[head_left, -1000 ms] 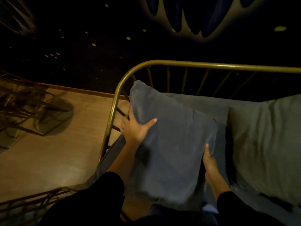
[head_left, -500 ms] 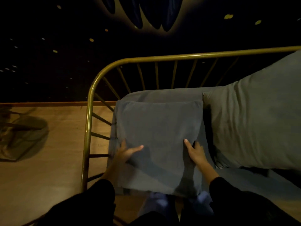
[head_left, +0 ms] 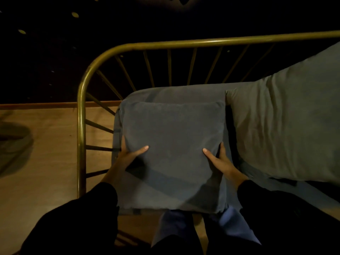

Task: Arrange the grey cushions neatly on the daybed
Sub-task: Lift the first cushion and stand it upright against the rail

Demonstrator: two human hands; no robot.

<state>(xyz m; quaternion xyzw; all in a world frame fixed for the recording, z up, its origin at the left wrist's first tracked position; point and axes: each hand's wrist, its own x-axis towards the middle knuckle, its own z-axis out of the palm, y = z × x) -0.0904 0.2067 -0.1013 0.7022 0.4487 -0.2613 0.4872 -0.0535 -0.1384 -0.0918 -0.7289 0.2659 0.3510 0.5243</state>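
Presently catalogued, surroundings first. Brass rail (head_left: 81,126): curved tubular frame with thin spokes, running beyond the fingertips and bending down outboard of the left hand; it bounds the daybed (head_left: 184,93) end and back. Wooden floor (head_left: 46,153): outboard of the left hand, past the rail, partly shadowed. Dark wall (head_left: 55,52): beyond the rail, speckled with small pale flecks. Large grey cushion (head_left: 285,126): outboard of the right hand, leaning against the back rail, creased, its near edge just beside the right knuckles with a dark gap between it and the small cushion. Nothing lies between the hands and the small cushion.

Small grey cushion (head_left: 173,153): square, lying on the daybed's left end with its far edge toward the back rail; its near edge overhangs toward the person's knees.

Left hand (head_left: 128,159): clasps the cushion's left side; thumb lies on the top face, pointing inward, while the remaining fingers wrap the side edge and are mostly hidden. Right hand (head_left: 220,161): clasps the right side likewise; thumb extended on the top face, other fingers curled down along the edge in the gap. Both grips are moderately spread, holding the cushion between them. Dark sleeves (head_left: 82,218) cover both forearms.

Markings: no brand, label or writing is legible on anything; lighting is dim.
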